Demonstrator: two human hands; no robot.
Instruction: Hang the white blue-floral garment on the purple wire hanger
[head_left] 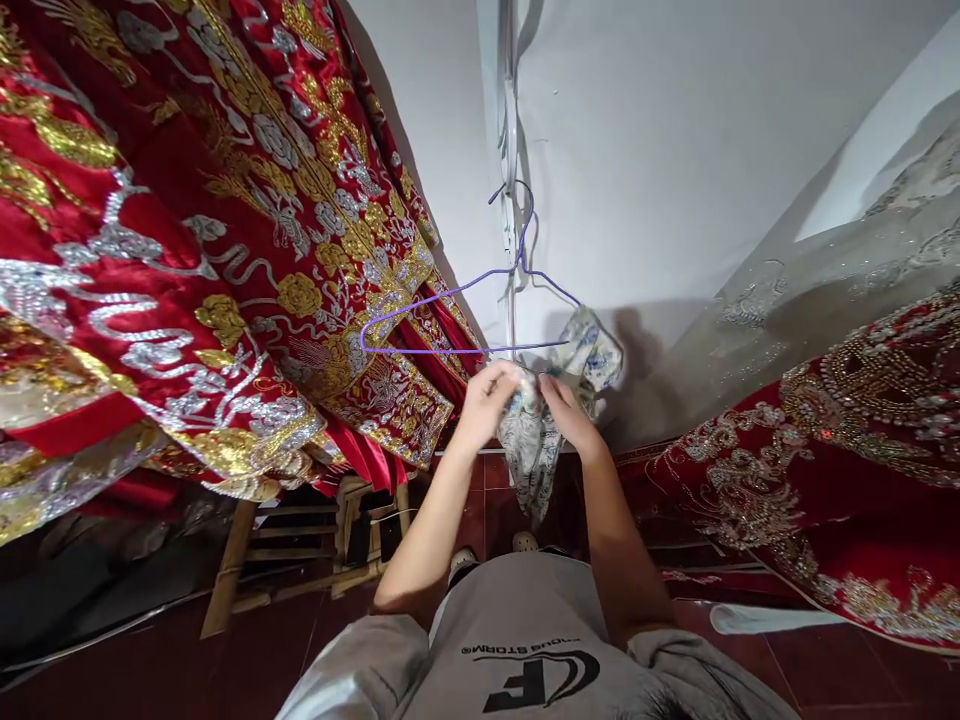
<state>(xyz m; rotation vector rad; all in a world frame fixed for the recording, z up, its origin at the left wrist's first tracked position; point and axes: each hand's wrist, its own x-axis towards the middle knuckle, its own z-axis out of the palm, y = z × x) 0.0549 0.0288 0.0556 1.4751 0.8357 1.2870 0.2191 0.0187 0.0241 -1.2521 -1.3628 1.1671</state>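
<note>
A purple wire hanger (427, 351) hangs by its hook near a white vertical pole on the wall. Its right end is inside a pale garment with a blue and grey print (532, 445), while its left end is bare. Just below the hanger's bottom bar, my left hand (491, 392) pinches the garment's upper edge. Close beside it, my right hand (566, 408) also has its fingers closed on the cloth. From both hands the rest of the garment droops in folds toward the floor.
Red gowns with gold and silver embroidery (322, 230) hang at the left. Another beaded red gown (847, 440) and sheer white fabric (780, 290) are on the right. A bamboo chair (292, 550) stands low on the left, over dark red floor tiles (476, 510).
</note>
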